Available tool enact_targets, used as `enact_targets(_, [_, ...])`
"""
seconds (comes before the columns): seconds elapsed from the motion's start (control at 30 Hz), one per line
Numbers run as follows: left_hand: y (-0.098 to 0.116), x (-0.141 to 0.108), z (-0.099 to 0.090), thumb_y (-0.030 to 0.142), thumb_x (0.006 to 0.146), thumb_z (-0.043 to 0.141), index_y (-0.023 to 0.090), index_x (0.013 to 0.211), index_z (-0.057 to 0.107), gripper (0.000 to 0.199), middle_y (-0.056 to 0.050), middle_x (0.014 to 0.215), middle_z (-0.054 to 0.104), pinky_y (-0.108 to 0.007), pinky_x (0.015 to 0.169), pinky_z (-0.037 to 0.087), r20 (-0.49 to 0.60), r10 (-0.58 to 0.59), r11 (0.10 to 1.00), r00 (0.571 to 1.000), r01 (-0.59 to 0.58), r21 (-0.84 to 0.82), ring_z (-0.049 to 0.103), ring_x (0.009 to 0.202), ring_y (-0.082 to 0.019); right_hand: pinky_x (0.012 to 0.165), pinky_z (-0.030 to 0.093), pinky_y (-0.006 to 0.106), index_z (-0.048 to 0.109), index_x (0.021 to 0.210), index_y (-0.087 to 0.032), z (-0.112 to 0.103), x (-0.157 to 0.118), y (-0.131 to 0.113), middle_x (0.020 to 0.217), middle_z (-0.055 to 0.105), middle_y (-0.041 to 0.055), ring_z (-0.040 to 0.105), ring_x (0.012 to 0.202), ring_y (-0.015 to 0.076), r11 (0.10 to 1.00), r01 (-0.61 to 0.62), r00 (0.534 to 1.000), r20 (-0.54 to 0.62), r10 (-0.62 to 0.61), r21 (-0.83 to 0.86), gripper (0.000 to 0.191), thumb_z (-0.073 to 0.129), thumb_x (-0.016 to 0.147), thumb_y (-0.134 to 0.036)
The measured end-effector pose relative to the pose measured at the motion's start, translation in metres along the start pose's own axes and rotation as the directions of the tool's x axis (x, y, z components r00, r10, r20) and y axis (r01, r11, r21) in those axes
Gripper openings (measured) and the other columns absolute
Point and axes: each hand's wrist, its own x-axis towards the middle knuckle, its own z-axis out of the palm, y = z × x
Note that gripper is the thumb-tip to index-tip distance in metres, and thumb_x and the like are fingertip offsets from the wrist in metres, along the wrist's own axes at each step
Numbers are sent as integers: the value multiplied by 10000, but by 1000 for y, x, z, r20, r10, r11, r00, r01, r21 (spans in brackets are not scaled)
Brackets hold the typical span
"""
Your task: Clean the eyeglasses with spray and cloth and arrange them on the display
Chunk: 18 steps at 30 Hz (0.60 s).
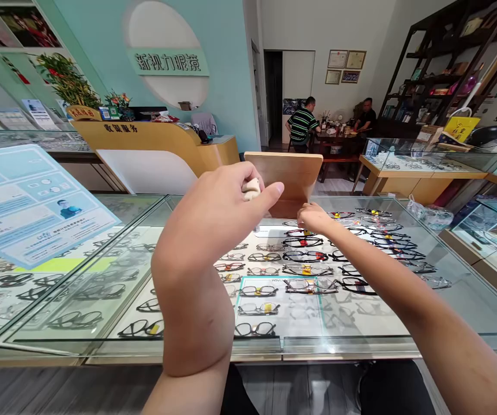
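My left hand (226,202) is raised over the glass display case (145,288), its fingers curled round a small cream-white object (252,189) and its thumb stretched to the right. Farther off stands a brown wooden panel (287,176), tilted on the far part of the case; it may be the back of a mirror. My right hand (313,219) is by the panel's lower right corner with its fingers bent together. What those fingers hold, if anything, is too small to make out. Rows of eyeglasses (304,256) lie beneath the glass.
A blue printed sheet (36,202) lies at the left on the case. Behind stands a yellow-brown counter (145,141). Two people sit at a table (339,138) in the back. More display cases (425,161) and a dark shelf (430,63) are at the right.
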Motion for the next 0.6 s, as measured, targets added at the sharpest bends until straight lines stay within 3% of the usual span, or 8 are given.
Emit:
enact_targets(0.17, [4,1,0,620,832,813,266,650,565,470,17,489,395,-357,602,378,63,-24,995,998,18,97,514,547,-233,901,376,346,854,980,-192,-18,-18,-9,1131,822,141,650,1122,273,1000,-7,1000,-19,7,-12,197,664,1010,-233])
enact_targets(0.27, [-1,2,6,597,824,830,267,649,581,448,12,491,412,-349,614,371,62,27,998,998,-30,59,528,570,-241,907,398,367,836,1107,-203,-36,-57,-16,1208,799,141,657,1140,281,1000,10,998,-66,-11,-6,234,627,1061,-298])
enact_targets(0.43, [8,-3,21,623,837,791,270,685,600,429,-10,538,533,-341,599,326,57,82,989,995,-88,115,506,558,-229,921,475,439,801,1111,-214,-73,-183,-41,1082,799,112,694,1056,299,982,74,973,-227,-33,174,280,581,1105,-388])
enact_targets(0.5, [23,-9,25,628,906,696,262,766,634,397,-21,596,599,-337,613,325,133,3,966,991,-37,257,535,582,-231,896,513,440,778,1097,-231,-86,-246,-58,1062,796,94,705,996,276,937,112,949,-314,-2,332,255,580,1107,-392])
enact_targets(0.6, [44,-21,31,611,978,581,246,909,676,383,-39,723,685,-333,654,343,256,-135,898,957,9,440,612,679,-240,898,549,442,740,1150,-258,-96,-333,-88,1110,786,86,716,1024,264,832,190,855,-505,121,521,138,628,1070,-250])
